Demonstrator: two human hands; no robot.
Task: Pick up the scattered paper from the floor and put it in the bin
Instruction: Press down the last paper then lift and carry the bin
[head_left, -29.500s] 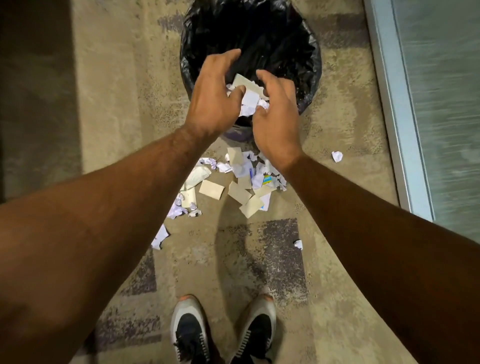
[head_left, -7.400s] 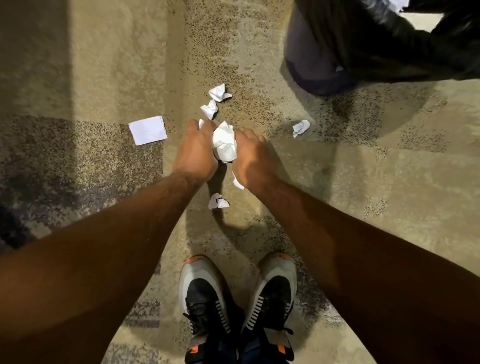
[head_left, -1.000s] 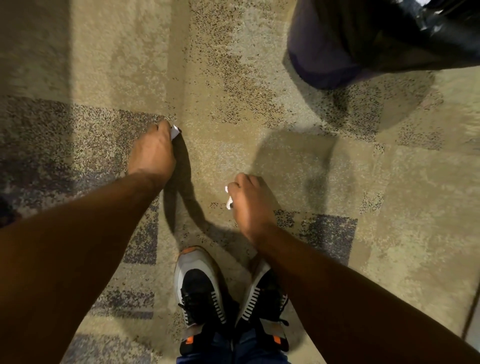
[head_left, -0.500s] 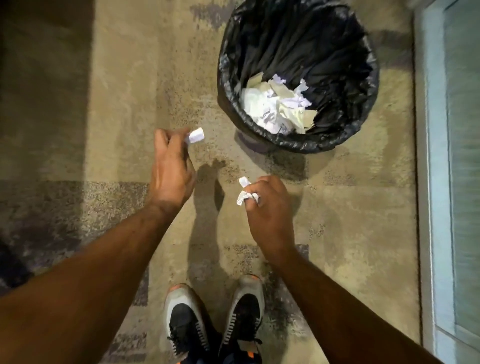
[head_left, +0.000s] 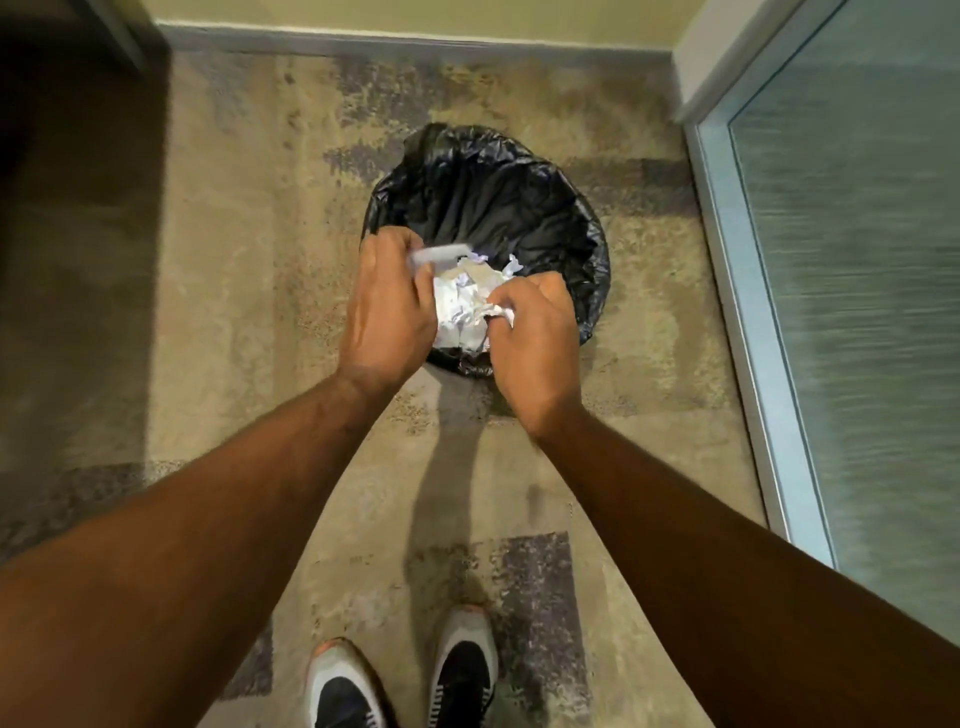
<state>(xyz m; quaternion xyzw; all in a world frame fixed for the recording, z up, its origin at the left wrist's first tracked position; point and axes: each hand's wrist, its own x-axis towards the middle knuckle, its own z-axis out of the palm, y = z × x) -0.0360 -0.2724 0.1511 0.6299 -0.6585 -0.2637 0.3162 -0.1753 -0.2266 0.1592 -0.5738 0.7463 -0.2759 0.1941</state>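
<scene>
We have moved both hands from the floor to above the bin (head_left: 582, 228). Left hand (head_left: 387, 317) pinches a scrap (head_left: 439, 254); right hand (head_left: 535, 343) grips another (head_left: 498, 313). Release next; carpet (head_left: 234, 312) around us shows no paper.

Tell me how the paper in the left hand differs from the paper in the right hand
The left hand's paper is a flat, smooth-edged piece, motion-blurred; the right hand's paper is a crumpled wad. The left hand pinches its piece at the fingertips above the bin's near-left rim; the right hand curls around its wad near the bin's near-right rim. Both are whitish and held over the black-lined bin, above the paper pile inside.
</scene>
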